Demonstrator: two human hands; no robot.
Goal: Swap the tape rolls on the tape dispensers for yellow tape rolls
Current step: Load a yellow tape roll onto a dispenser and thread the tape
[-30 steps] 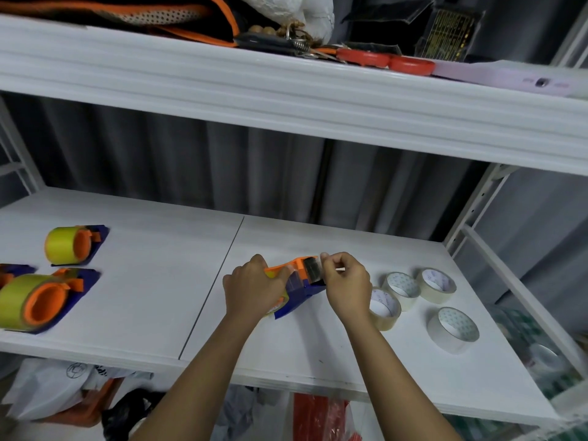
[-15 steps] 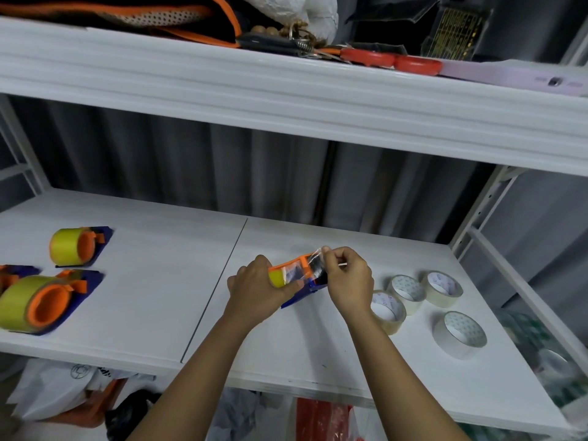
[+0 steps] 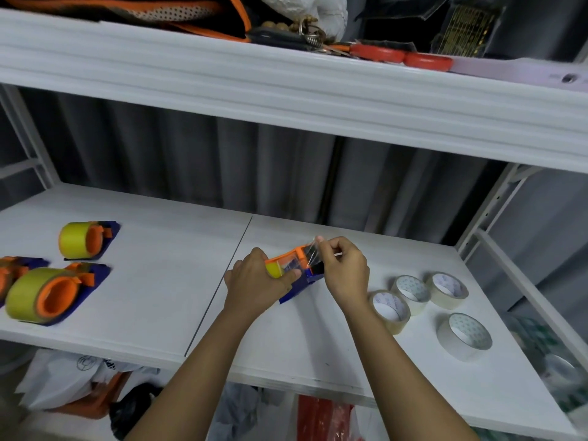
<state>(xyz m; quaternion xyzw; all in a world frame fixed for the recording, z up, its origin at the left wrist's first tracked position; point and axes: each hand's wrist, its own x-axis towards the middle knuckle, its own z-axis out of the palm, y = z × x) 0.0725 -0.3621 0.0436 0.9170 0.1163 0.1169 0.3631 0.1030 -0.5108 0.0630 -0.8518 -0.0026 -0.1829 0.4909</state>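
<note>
A blue and orange tape dispenser (image 3: 300, 275) with a yellow tape roll (image 3: 274, 269) rests on the white shelf (image 3: 165, 281) at the middle. My left hand (image 3: 254, 286) grips the dispenser over the roll. My right hand (image 3: 345, 270) pinches the free end of the tape (image 3: 310, 254) and holds it stretched up above the dispenser's front. At the left lie two dispensers with yellow rolls (image 3: 83, 239) (image 3: 47, 294), and part of a third (image 3: 9, 275) shows at the edge.
Several clear tape rolls (image 3: 413, 292) lie flat on the shelf to the right of my hands. The upper shelf (image 3: 286, 87) overhangs close above. A white upright post (image 3: 496, 211) stands at the right. Bags sit below the shelf.
My right hand has pulled the tape end up and out from the dispenser's front. The dispenser has tipped up slightly under my left hand.
</note>
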